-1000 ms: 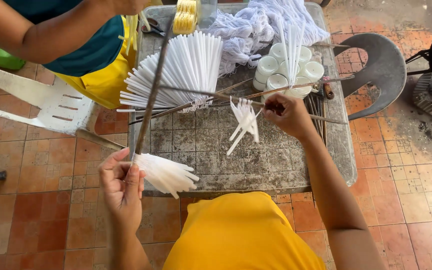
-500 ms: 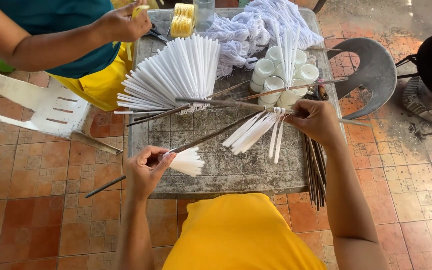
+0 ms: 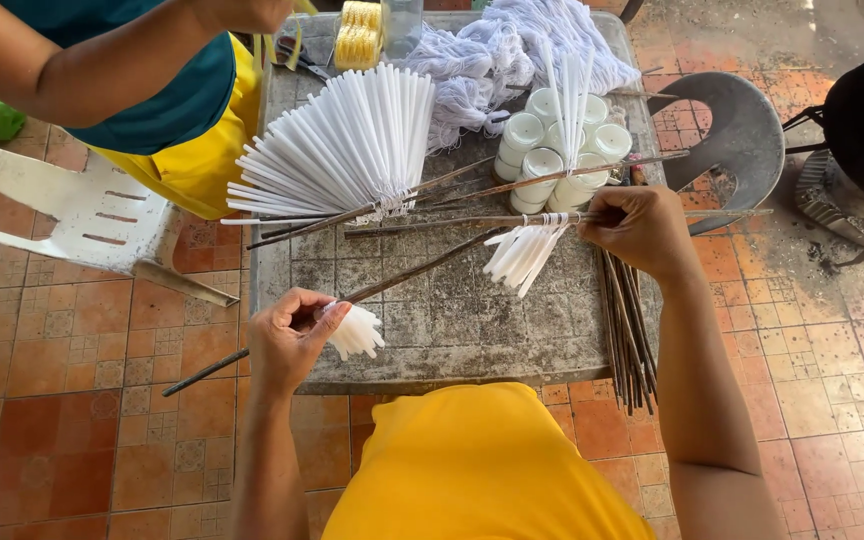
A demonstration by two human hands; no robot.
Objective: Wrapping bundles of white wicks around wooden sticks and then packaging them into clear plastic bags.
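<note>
Two hands work at a gray stone table [image 3: 452,330]. The left hand [image 3: 292,340] is closed on a small bunch of white candles [image 3: 355,332] at the near edge, where a dark stick [image 3: 352,297] passes; that stick lies flatter than a second ago. The right hand [image 3: 640,228] pinches another stick [image 3: 472,221] with candles hanging [image 3: 524,255]; these now hang closer together than before. Farther off lie a big candle fan [image 3: 337,150], white cups [image 3: 552,150] and string [image 3: 492,50]. Another person's arm [image 3: 92,60] reaches in over the orange tile floor [image 3: 72,400].
</note>
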